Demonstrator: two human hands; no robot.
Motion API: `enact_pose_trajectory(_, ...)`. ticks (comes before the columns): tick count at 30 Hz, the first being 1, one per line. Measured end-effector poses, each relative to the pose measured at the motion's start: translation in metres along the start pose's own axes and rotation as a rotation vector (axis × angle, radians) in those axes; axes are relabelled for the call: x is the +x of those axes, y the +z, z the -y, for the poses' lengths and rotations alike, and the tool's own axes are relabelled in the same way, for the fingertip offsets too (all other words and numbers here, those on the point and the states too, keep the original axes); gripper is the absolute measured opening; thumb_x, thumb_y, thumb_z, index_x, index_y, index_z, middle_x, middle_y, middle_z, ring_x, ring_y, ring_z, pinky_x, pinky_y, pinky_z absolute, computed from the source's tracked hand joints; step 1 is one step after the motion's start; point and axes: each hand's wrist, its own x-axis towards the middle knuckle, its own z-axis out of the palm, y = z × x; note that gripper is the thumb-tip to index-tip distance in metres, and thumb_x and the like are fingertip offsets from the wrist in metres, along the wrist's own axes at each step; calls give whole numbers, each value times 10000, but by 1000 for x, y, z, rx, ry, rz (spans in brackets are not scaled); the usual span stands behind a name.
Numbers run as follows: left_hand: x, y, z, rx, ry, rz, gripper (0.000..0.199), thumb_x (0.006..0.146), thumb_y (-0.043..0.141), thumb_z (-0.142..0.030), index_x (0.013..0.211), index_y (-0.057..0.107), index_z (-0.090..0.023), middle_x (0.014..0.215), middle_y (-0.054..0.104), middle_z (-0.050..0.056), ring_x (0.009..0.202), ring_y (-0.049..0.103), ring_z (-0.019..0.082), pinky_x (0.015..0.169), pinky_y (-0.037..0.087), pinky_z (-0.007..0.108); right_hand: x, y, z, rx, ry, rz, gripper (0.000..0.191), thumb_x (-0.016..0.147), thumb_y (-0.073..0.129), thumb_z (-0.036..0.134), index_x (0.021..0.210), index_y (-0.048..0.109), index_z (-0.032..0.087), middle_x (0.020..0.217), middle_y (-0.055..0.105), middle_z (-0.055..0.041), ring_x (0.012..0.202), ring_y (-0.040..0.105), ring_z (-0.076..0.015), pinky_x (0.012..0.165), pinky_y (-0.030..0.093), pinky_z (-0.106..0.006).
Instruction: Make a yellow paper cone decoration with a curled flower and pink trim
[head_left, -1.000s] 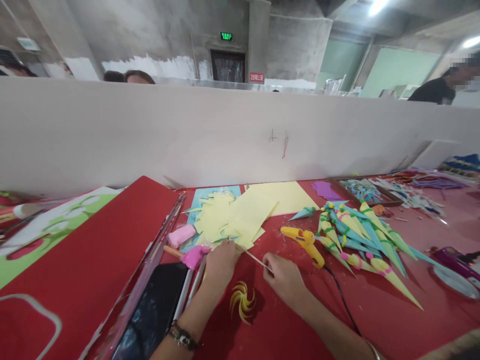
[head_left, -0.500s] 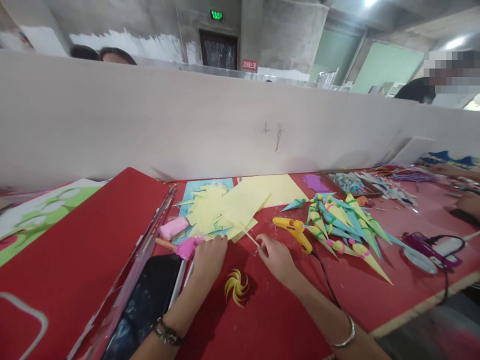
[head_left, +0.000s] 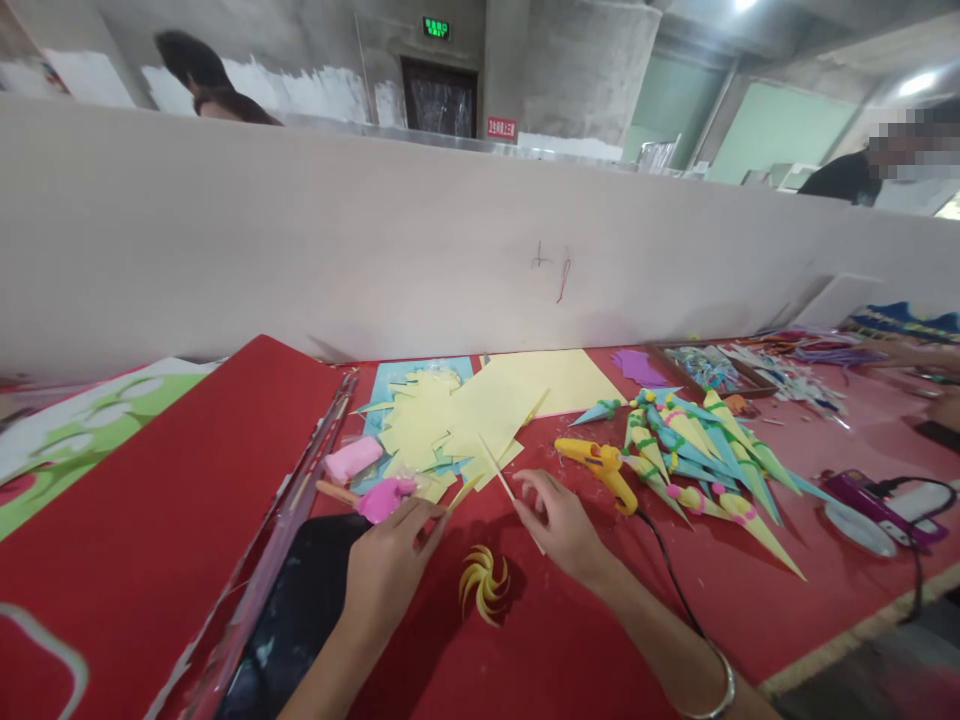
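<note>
A small yellow paper strip (head_left: pixel 463 492) is pinched in the fingers of my left hand (head_left: pixel 397 555), beside the pink clay (head_left: pixel 385 499). My right hand (head_left: pixel 561 525) holds a thin pale stick (head_left: pixel 499 470) slanting up and left over the yellow paper pieces (head_left: pixel 420 420). Between and below both hands, a yellow curled-petal swirl (head_left: pixel 484 584) lies on the red table (head_left: pixel 540 650). Right of my right hand rests a yellow glue gun (head_left: pixel 600 465) with a black cord.
Decorated paper cones (head_left: pixel 697 440) are heaped on the right, near a purple device (head_left: pixel 877 505) with cables. A dark phone-like slab (head_left: pixel 300 600) and a red board (head_left: pixel 172 480) lie left. A white partition (head_left: pixel 375 240) stands behind; another person's hand (head_left: pixel 945 410) is far right.
My left hand has turned and moved down-left, and a yellow strip now shows in its fingers. The stick in my right hand stands steeper. A head behind the partition has risen.
</note>
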Motion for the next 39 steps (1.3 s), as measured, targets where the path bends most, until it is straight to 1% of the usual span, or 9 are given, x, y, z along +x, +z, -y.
enact_pose_trajectory(2,-2,3,1,-62,64,-51,215,830,430,-265,726,609,-207,717,664,-24,573,614,106,504,392,173,-1,-1,10,124,-109,-32,251,828,440,206,1075,473,185,854,546,-36,595,509,-112,568,434,-222)
enact_pose_trajectory(6,-6,6,0,-118,138,-94,220,835,426,-276,714,593,-202,657,632,-24,542,588,101,503,395,173,-2,0,26,254,-250,-28,307,819,463,173,1122,457,222,1003,523,-58,691,531,-114,666,470,-238)
enact_pose_trajectory(16,-6,5,-1,-94,117,-59,199,820,443,-265,698,589,-207,655,632,-23,541,582,114,511,409,186,-4,5,21,156,-263,-39,399,809,473,190,1203,426,236,973,549,-64,823,552,-164,699,500,-280)
enact_pose_trajectory(21,-5,5,-1,-117,121,-79,206,811,434,-251,693,596,-201,639,627,-21,540,589,108,504,413,179,-4,4,21,95,-311,7,450,831,434,198,1274,362,237,1108,524,-85,971,533,-181,756,499,-286)
enact_pose_trajectory(23,-5,5,-2,-136,117,-75,203,806,439,-250,682,592,-199,624,620,-26,520,579,100,493,408,174,-5,4,20,68,-321,10,449,832,433,204,1274,361,237,1129,509,-91,960,539,-179,748,501,-287)
enact_pose_trajectory(29,-7,4,-5,-150,127,-33,196,804,439,-234,683,589,-198,627,621,-31,518,570,92,485,399,169,-8,6,18,170,-282,-69,282,786,475,171,1065,467,205,984,498,-77,748,548,-141,649,496,-268)
enact_pose_trajectory(32,-7,2,-6,-95,182,-58,195,818,435,-212,716,601,-196,669,639,-20,560,578,106,520,404,187,-9,5,21,190,-274,-44,158,758,496,161,912,502,194,959,463,-76,788,531,-156,670,487,-279)
enact_pose_trajectory(35,-5,0,-6,-42,315,-79,217,840,424,-202,719,603,-191,671,641,-8,599,577,124,569,405,217,-9,3,24,169,-263,-7,26,738,519,167,753,511,187,1005,445,-84,882,503,-182,776,462,-325)
enact_pose_trajectory(39,-3,-1,-5,11,460,-74,284,876,376,-211,701,598,-182,654,635,7,614,555,141,608,395,261,-8,-1,25,209,-257,79,27,724,553,167,705,540,181,1138,426,-88,1003,458,-208,870,417,-360)
